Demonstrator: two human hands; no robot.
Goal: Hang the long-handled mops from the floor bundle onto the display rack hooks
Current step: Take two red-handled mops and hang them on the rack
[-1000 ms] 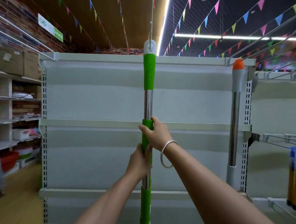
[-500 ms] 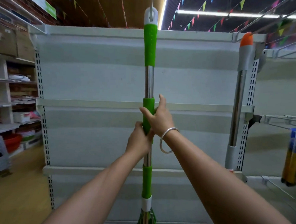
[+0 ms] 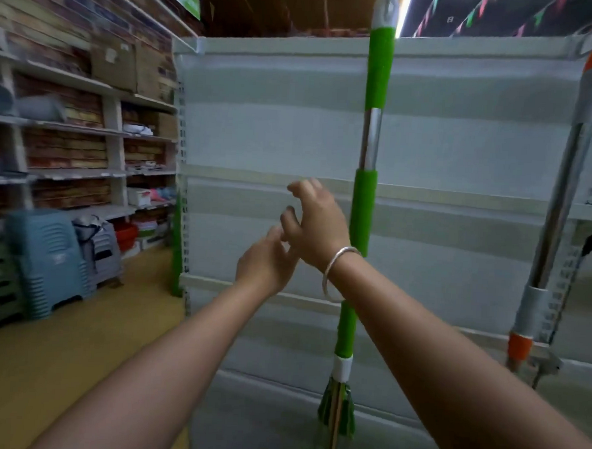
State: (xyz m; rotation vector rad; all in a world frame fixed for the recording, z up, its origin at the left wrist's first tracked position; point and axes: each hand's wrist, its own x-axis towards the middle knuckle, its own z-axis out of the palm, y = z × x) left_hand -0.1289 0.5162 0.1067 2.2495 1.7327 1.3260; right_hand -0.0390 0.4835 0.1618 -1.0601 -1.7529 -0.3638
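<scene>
My two forearms run up from the bottom of the frame, and both hands sit centre frame, left of the pole and apart from it. My left hand [image 3: 265, 262] has its fingers loosely spread and relaxed, holding nothing; its fingertips lie close under my right wrist, and I cannot tell whether they brush it. My right hand [image 3: 317, 222], with a silver bangle [image 3: 333, 271] on the wrist, is just above it, fingers half curled in an open claw around empty air, gripping nothing and touching nothing I can see. Just right of them the green mop [image 3: 364, 207] hangs upright down the middle of the frame, its fringe near the bottom edge and its white cap [image 3: 386, 11] at the very top, where the hanging hole and the hook are too blurred for me to judge how well the cap is seated. That is my worry: with no hand on the pole, a shallow catch on the hook could let the mop slip off and drop, and my right forearm, crossing in front of the lower pole, could knock it swinging as I pull away. Further back stands the grey display rack [image 3: 275, 137], with an orange-tipped mop [image 3: 563, 204] on its right upright.
</scene>
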